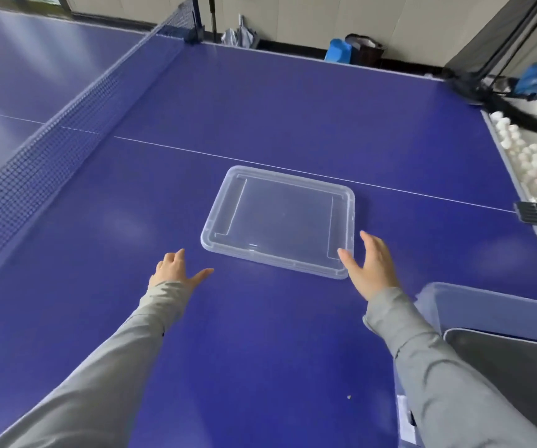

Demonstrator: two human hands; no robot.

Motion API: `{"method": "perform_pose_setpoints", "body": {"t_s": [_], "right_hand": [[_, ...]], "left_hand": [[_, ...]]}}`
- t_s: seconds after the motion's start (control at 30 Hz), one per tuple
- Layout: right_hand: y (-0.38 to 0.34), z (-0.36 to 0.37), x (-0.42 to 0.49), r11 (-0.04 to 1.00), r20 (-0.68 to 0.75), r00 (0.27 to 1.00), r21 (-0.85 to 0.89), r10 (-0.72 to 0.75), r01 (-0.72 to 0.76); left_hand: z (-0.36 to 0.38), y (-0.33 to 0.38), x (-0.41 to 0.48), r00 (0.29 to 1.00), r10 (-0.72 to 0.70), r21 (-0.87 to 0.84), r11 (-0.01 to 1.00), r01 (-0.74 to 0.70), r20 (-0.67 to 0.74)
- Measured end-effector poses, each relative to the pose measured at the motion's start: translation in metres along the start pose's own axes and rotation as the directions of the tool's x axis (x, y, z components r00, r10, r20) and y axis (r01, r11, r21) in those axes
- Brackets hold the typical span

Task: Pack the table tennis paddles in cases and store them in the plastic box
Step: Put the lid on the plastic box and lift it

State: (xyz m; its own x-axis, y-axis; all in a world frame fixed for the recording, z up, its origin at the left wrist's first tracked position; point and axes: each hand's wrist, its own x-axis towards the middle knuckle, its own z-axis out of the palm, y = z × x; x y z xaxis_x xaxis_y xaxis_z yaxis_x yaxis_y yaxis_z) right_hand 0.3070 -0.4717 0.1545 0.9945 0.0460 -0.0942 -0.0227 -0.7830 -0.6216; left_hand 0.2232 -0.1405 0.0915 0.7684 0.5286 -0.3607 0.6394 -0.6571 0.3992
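Clear plastic lid (pixel 280 221) lies flat on the blue table (pixel 260 350), just on the near side of the white centre line (pixel 196 152), roughly mid-table. Net (pixel 66 124) runs along the far-left side.

Left hand (pixel 173 273): spread loosely, empty, hovering over bare table just off the lid's near-left corner, not touching it.
Right hand (pixel 370 266): fingers extended, empty, palm turned inward, right at the lid's near-right corner. Thumb looks to be at or on the rim; contact can't be confirmed.

Plastic box (pixel 493 312): only part shows at the table's near-right edge, behind the right sleeve (pixel 422 350). Something flat and grey (pixel 503 367) sits in it, possibly a case, can't tell. No loose paddles or cases visible on the table.

Tray of white balls (pixel 535 163) hangs along the right edge of the table, irrelevant to the task.

Step read: either the lid is being parked before packing or fetched to close the box. The single frame doesn't settle which. With no paddles in sight and grey content in the box, closing seems slightly more likely.

Next move, if closing: both hands pinch opposite short edges of the lid, lift level, carry toward the near-right edge, align corners to the box rim, press down evenly. Lid is thin and flexible-looking, so expect it to bow if gripped one-sided.
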Motion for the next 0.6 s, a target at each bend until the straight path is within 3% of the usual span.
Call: {"method": "perform_pose_setpoints", "body": {"t_s": [0.13,0.23,0.47,0.6], "right_hand": [[0.022,0.044,0.035,0.961,0.055,0.973,-0.182,0.224,-0.211],[0.044,0.061,0.05,0.897,0.039,0.937,-0.307,0.347,-0.319],[0.061,0.087,0.081,0.816,-0.045,0.911,-0.428,0.411,-0.389],[0.055,0.103,0.087,0.835,-0.052,0.894,-0.338,0.444,-0.434]], "left_hand": [[0.007,0.008,0.062,0.998,0.055,0.145,0.988,-0.053,-0.01],[0.018,0.017,0.098,0.996,0.091,0.141,0.986,-0.088,-0.014],[0.041,0.036,0.146,0.997,0.071,0.078,0.995,-0.069,-0.025],[0.052,0.047,0.15,0.998,0.026,-0.039,0.999,-0.029,-0.062]]}}
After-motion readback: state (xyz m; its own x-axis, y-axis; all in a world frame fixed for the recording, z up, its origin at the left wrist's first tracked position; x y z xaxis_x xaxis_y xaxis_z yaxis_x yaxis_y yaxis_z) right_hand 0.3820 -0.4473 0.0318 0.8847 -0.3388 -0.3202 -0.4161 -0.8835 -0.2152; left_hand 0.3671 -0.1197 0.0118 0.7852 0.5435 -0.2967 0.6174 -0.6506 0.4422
